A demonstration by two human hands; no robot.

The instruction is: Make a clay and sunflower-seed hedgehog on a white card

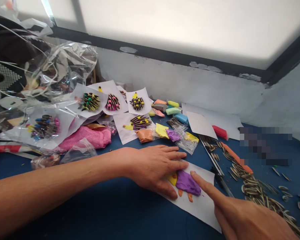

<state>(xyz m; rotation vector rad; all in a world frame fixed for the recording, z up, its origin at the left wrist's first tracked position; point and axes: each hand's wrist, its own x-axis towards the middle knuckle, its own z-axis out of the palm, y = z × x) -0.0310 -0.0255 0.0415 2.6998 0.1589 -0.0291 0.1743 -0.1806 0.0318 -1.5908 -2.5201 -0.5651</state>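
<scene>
A white paper sheet (200,213) lies on the blue table with a flat animal shape of modelling clay on it. Its body is purple clay (186,183), its head yellow clay (173,178), and two small orange clay pieces (190,197) form legs. My left hand (156,166) lies flat on the sheet's left part, fingers spread, partly covering the yellow head. My right hand (245,211) stretches its index finger to the upper right edge of the purple clay; its other fingers are folded beneath and mostly hidden. Neither hand holds anything.
Striped sunflower seeds (252,191) are strewn at the right, beside an orange stick (236,157) and a dark, slim tool (222,183). Clay packets (173,111), seed-covered hedgehog pictures (140,122), a pink cloth (87,137) and clear plastic bags (72,63) lie behind and left.
</scene>
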